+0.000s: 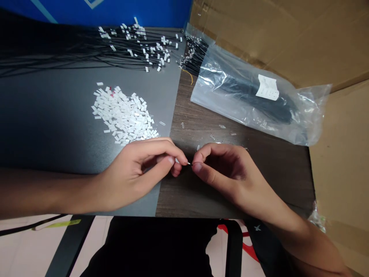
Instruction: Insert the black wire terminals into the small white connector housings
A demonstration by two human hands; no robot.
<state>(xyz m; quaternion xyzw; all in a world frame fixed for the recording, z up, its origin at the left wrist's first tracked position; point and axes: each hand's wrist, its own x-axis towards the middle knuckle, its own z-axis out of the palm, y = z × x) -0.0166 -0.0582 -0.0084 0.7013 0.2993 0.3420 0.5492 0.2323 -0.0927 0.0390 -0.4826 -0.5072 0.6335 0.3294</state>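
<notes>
Cardboard sheets fill the upper right and right edge of my view, a blue panel runs along the top, and a pale floor shows at the bottom below the edge of the worktop. That worktop is dark wood-grain on the right, with a grey mat covering its left side.

At the upper right of the wood lies a clear plastic bag with a white paper label, packed with black wires whose metal-tipped ends stick out at its open mouth. Across the top of the mat, a spread of loose black wires with white connectors fans toward the upper left. Below that, at the middle of the mat, sits a heaped pile of white connector housings. A few small clear pieces are scattered on the wood just above my hands.

My left hand comes in from the left edge, and my right hand comes in from the lower right. They meet at the seam between mat and wood, nearly touching. My left fingers pinch narrowly on a tiny white housing, and my right fingers pinch a thin wire end with a glint of metal at its tip. It is too small to tell whether the two are joined.
</notes>
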